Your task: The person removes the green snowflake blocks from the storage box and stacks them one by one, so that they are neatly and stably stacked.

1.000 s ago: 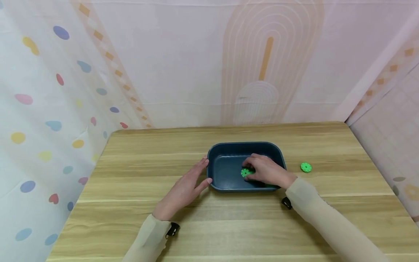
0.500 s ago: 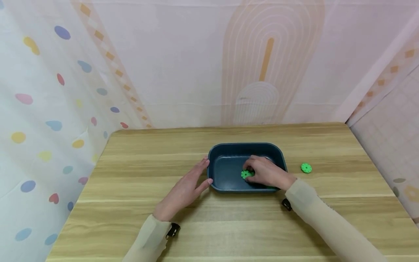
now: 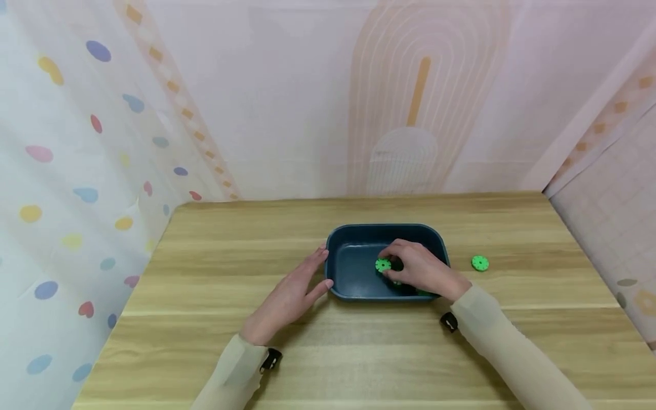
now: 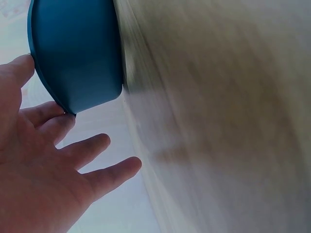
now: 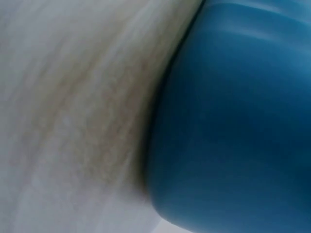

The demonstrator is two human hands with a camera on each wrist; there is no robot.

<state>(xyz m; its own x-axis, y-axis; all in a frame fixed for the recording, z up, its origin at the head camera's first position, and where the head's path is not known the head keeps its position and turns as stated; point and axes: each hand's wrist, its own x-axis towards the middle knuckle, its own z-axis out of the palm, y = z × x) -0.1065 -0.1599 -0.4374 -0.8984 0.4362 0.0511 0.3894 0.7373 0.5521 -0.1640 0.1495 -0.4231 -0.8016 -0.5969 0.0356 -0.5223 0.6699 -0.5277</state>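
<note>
Nearest were two pale sleeves point(image 3: 230, 370), each with a small black device point(image 3: 271, 359) at the wrist. Ahead of its sleeve, the left hand point(image 3: 287, 299) was relaxed and grasped nothing, its fingertips resting against the end of a dark blue bin point(image 3: 351, 265) beside it. The left wrist view showed what the head view hid: some fingertips met the bin's rim while two other fingers stretched free of it. Across from that hand, the right hand point(image 3: 420, 269) reached inside the bin and pinched a notched green disc point(image 3: 379, 267) between thumb and fingers; only the head view gave this grip, the right wrist view being filled by the bin's blurred outer wall and the wooden table point(image 3: 256, 250). Under the right thumb sat a second green piece point(image 3: 397, 282), partly hidden, and a sliver of green point(image 3: 423, 292) showed below the palm. Right of the right hand, outside the bin, a loose green disc point(image 3: 476, 264) lay flat. Well beyond both hands hung a patterned cloth point(image 3: 297, 102). Since half a second earlier, the pinched disc had shifted slightly away from the body, and the piece under the thumb had come into plainer sight; the left hand had kept its place.
</note>
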